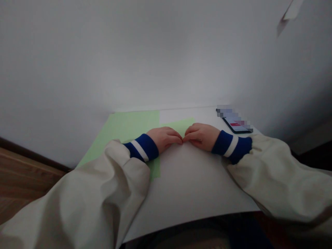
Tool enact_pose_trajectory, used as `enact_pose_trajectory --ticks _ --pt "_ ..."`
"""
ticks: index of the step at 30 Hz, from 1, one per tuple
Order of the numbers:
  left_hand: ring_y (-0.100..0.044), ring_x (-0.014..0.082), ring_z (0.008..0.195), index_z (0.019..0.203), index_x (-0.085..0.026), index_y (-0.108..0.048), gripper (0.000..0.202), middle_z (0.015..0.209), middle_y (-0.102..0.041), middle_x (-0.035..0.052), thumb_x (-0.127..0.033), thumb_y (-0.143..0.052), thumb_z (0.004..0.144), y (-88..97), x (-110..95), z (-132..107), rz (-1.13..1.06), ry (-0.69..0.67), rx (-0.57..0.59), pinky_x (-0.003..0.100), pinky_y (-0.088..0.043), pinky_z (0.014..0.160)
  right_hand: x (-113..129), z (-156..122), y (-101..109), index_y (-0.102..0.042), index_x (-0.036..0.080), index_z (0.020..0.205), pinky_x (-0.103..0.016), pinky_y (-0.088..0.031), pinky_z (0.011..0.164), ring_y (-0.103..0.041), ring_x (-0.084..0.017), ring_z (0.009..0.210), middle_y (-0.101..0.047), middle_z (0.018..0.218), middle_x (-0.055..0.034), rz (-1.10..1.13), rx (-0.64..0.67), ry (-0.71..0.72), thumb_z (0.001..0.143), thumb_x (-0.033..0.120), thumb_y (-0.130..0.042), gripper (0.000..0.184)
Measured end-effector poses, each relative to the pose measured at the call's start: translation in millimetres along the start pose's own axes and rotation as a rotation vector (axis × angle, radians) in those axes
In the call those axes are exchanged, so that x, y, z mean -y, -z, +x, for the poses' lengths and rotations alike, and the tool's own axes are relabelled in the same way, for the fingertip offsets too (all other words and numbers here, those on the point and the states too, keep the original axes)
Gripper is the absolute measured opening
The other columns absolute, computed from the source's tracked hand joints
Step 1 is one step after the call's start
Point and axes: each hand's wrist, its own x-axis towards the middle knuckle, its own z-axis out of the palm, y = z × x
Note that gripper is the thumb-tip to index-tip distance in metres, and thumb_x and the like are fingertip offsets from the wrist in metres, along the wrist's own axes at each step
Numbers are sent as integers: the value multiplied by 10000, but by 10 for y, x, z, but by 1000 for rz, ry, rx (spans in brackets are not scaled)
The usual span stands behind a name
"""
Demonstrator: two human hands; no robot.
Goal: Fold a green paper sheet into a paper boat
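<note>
On a white tabletop (pixel 192 186) pushed against a white wall (pixel 155 52), we have our two hands together at the middle, loosely curled, with the fingertips of the left hand (pixel 164 139) meeting those of the right hand (pixel 201 137). Neither hand clamps anything that we can see. The left hand lies at the edge of a pale green paper sheet (pixel 129 128), flat on the table, and a green paper corner (pixel 182 126) shows just behind the right hand; we cannot tell whether it belongs to the same sheet. Our beige sleeves (pixel 275 183) end in blue cuffs (pixel 231 147) with a white stripe. Beyond the right hand lies a smartphone (pixel 237 125), its screen lit and partly blurred. A wooden floor (pixel 23 176) shows at lower left.
</note>
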Motion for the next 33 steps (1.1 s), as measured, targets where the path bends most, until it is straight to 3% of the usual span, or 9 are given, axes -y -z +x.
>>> enact_pose_trajectory --ticks 10,18,33 --pt "-598 148 946 911 -213 -660 218 1053 -670 23 -290 -458 888 56 -17 3 -37 7 -2 283 -459 856 83 15 72 -682 215 895 -269 -389 664 -525 -150 764 -646 875 -50 -174 81 -32 842 237 -464 225" --pt "-619 157 881 708 -197 -666 184 1007 -692 13 -348 -601 791 76 -6 -15 -70 70 11 284 -478 802 95 2 89 -641 196 751 -262 -334 612 -492 -137 716 -611 839 -42 -205 122 -109 782 222 -481 165" --pt "-628 126 864 707 -250 -712 206 972 -705 -22 -401 -599 792 146 17 -69 -19 174 184 223 -442 727 -165 -141 48 -628 178 686 -263 -381 645 -513 -136 690 -597 776 -52 -120 217 -146 728 164 -504 132"
